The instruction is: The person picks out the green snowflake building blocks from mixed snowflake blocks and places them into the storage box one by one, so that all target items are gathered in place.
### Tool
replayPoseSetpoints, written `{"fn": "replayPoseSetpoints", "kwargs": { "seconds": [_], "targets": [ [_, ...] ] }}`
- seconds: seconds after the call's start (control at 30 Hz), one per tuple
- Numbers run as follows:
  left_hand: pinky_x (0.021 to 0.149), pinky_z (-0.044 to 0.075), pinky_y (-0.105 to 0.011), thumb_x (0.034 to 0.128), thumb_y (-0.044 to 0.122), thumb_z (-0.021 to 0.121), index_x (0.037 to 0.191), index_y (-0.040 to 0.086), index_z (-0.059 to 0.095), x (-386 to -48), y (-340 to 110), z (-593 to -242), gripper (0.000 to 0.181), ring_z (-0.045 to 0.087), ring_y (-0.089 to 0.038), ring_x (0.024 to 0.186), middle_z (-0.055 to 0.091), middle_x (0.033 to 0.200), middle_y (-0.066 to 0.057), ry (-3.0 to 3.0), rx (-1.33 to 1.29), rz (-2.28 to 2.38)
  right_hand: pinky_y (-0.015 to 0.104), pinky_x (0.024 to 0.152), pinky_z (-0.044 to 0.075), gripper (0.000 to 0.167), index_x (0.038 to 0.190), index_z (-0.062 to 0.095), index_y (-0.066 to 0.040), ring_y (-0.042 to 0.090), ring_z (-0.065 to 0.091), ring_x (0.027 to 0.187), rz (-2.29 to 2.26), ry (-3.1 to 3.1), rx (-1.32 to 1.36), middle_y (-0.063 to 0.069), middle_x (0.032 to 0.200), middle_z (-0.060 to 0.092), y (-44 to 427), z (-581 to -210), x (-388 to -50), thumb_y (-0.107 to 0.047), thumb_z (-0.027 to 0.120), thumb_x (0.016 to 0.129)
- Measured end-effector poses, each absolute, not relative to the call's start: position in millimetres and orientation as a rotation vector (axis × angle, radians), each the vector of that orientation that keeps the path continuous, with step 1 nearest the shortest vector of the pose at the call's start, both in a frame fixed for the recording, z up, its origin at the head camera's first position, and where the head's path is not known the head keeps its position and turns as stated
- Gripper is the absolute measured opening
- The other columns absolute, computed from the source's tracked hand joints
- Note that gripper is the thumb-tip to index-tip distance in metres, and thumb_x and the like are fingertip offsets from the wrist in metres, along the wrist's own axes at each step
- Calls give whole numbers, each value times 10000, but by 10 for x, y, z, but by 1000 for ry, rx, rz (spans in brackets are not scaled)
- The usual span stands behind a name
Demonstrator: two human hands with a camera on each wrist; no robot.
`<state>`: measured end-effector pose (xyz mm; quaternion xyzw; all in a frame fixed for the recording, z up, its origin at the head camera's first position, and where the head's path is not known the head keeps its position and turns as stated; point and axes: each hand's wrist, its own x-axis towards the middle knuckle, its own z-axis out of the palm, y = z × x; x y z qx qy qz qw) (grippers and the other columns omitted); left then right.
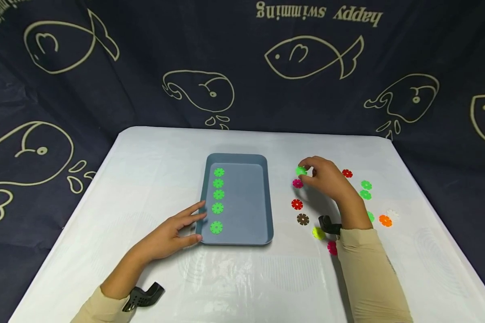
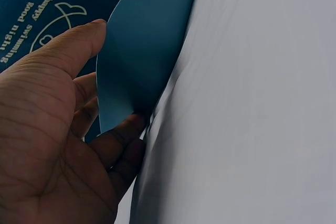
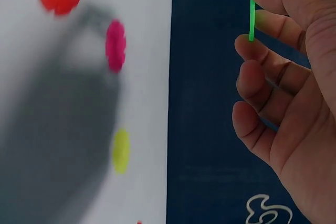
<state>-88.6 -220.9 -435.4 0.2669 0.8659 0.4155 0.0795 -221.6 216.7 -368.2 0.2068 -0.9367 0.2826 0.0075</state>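
As fingers (image 3: 251, 47) pinch, bright-green disc (image 3: 252, 20), thin

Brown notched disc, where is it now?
In the head view, the brown notched disc lies right of the gray-blue tray, between a red disc and a yellow disc.

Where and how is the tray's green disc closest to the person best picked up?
Probably pinch the green disc by opposite edges of its notched rim, from above: it lies flat, and the tray's raised walls may hinder a low sideways reach. Bare tray floor surrounds it.
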Motion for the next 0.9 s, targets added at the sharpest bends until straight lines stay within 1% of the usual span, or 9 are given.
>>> {"fn": "replayPoseSetpoints", "kwargs": {
  "seconds": [0.1,0.23,0.4,0.47,0.5,0.67,0.87,0.9],
  "targets": [
    [1076,379,-471,931,430,687,1464,84,506,-886,-2212,-4358,660,311,-216,1438,241,1621,84,2587,799,1248,404,723,462,250,1148,678,-63,277,531,846,870,-2931,671,130,1071,641,2060,-3656,-2246,-124,690,906],
    [1067,394,-452,932,425,689,1463,79,504,-881,-2214,-4361,660,358,-232,1416,243,1623,69,2575,794,1264,407,736,476,252,1138,679,-67,292,553,874,892,-2918,705,112,1071,641,1926,-3601,-2278,-130,682,894],
    [1073,383,-468,930,427,690,1462,83,507,-881,-2213,-4358,660,324,-217,1432,242,1622,80,2581,792,1258,411,763,463,248,1135,677,-75,285,554,877,914,-2907,747,92,1073,640,1776,-3548,-2319,-142,681,896],
    [1075,381,-466,930,428,689,1462,84,507,-884,-2212,-4361,660,303,-209,1441,241,1622,84,2582,797,1256,414,774,460,243,1129,677,-78,291,558,896,926,-2899,765,81,1074,642,1715,-3535,-2338,-143,685,895],
    [1073,384,-464,930,425,691,1462,83,507,-885,-2211,-4362,658,313,-209,1437,241,1622,81,2579,799,1260,414,780,461,242,1127,677,-78,297,561,911,935,-2895,773,76,1075,643,1683,-3527,-2345,-143,688,894],
    [1070,388,-463,932,420,688,1465,75,500,-893,-2205,-4370,662,322,-216,1434,235,1627,64,2561,809,1269,403,767,466,244,1133,680,-76,302,563,907,943,-2886,799,71,1073,645,1539,-3492,-2377,-148,691,900],
    [1067,386,-484,930,434,684,1466,74,499,-889,-2204,-4365,671,298,-213,1443,235,1627,64,2574,810,1253,392,753,467,237,1126,684,-78,281,551,885,960,-2871,831,70,1057,638,1359,-3440,-2419,-144,695,899],
    [1066,389,-480,931,432,685,1465,72,500,-888,-2203,-4364,670,310,-215,1438,234,1627,62,2570,809,1259,394,751,466,237,1127,684,-75,275,547,880,964,-2872,839,74,1053,636,1335,-3438,-2426,-143,697,900]
  ]
}}
